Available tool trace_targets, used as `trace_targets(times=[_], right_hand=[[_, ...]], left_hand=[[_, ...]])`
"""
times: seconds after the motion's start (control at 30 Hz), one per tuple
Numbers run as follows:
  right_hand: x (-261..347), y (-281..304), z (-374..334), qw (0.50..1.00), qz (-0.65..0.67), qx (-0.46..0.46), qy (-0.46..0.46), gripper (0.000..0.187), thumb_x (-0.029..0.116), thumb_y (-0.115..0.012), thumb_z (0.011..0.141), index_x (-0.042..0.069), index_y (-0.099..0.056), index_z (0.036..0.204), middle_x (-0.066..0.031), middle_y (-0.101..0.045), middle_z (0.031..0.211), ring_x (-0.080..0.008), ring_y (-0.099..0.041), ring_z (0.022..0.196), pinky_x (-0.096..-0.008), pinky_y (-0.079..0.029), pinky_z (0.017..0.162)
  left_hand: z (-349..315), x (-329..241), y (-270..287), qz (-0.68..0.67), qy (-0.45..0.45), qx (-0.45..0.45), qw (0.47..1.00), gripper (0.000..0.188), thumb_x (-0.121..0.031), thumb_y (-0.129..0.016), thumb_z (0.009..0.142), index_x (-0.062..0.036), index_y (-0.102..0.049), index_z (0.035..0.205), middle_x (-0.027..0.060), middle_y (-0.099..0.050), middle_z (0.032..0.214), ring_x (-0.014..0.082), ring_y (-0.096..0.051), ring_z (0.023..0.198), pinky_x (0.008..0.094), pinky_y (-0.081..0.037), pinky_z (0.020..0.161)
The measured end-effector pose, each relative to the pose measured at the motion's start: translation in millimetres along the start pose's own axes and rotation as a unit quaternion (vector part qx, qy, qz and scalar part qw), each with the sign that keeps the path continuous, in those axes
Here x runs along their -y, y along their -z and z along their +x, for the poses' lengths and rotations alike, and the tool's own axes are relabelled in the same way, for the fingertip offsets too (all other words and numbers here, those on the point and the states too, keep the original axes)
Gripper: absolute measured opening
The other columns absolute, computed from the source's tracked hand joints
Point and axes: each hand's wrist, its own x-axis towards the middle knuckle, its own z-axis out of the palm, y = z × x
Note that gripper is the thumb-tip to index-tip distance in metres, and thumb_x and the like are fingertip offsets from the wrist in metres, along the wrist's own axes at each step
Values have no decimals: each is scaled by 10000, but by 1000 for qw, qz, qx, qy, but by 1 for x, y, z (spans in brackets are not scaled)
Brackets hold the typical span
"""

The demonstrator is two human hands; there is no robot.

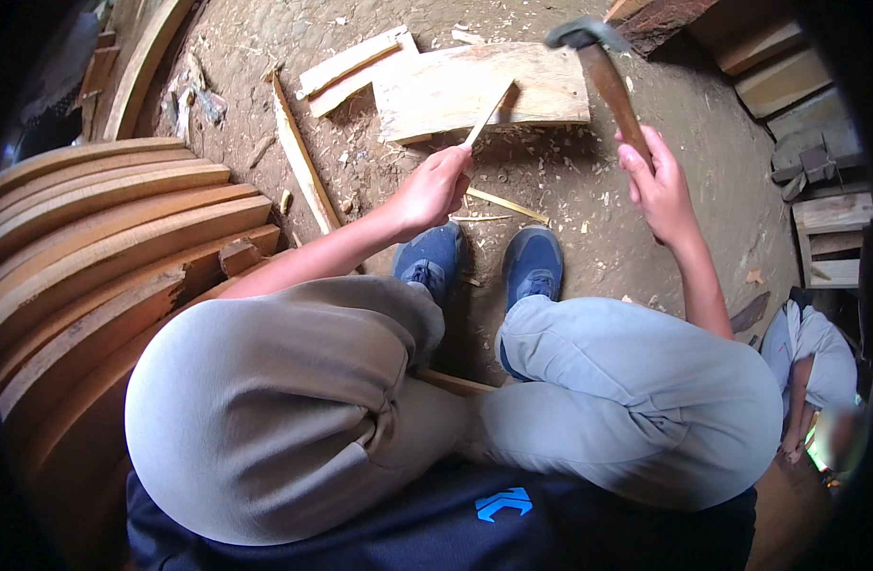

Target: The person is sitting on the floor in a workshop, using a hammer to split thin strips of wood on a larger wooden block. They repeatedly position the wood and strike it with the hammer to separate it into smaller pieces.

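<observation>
My left hand (pixel 433 190) is closed around a thin, pale wooden stick (pixel 490 112), which slants up and to the right. Its far tip overlaps a light wooden block (pixel 436 92) on the ground; whether it touches the block I cannot tell. In my right hand (pixel 661 187) is a hammer (pixel 612 88), gripped low on its brown wooden handle. The grey metal head is raised and shows at the block's far right corner. My blue shoes (pixel 533 262) rest on the ground on the near side of the block.
Long sawn planks (pixel 122 219) are stacked at the left. Offcuts (pixel 353 68) lie by the block, and a long wood strip (pixel 301 157) lies left of it. Chips cover the dirt floor (pixel 713 205). More timber (pixel 784 86) stands at the right, where another person (pixel 817 357) is partly visible.
</observation>
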Motion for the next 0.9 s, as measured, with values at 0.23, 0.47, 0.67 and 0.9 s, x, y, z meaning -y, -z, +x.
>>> trace_targets(times=[0.23, 0.47, 0.67, 0.9], right_hand=[[29, -8, -6, 976, -200, -9, 82, 353, 340, -564, 1030, 32, -576, 1201, -154, -585, 716, -251, -592, 629, -375, -446, 604], [24, -25, -5, 952, -301, 21, 55, 281, 341, -540, 1031, 95, -575, 1161, -246, -633, 750, -474, -642, 769, -511, -449, 594], [50, -19, -5, 969, -218, -56, 100, 257, 300, -547, 1034, 76, -576, 1155, -223, -638, 749, -446, -656, 724, -461, -459, 572], [25, -26, 0, 950, -306, 5, 63, 273, 340, -536, 1030, 105, -548, 1167, -240, -638, 738, -460, -657, 717, -516, -448, 565]], left_hand=[[1, 1, 4, -58, 22, 35, 997, 356, -469, -349, 1056, -221, -404, 807, -96, -253, 601, 55, -206, 469, 265, -151, 423], [4, 3, 9, -69, 31, 60, 995, 362, -500, -349, 1040, -229, -405, 807, -95, -240, 609, 57, -204, 477, 261, -151, 435], [5, 5, 12, -46, 36, 59, 997, 391, -553, -326, 1024, -230, -428, 829, -96, -244, 616, 58, -204, 489, 255, -152, 453], [15, 11, 6, -85, 55, -15, 995, 412, -567, -311, 1026, -228, -407, 813, -92, -261, 634, 57, -215, 500, 257, -147, 455]])
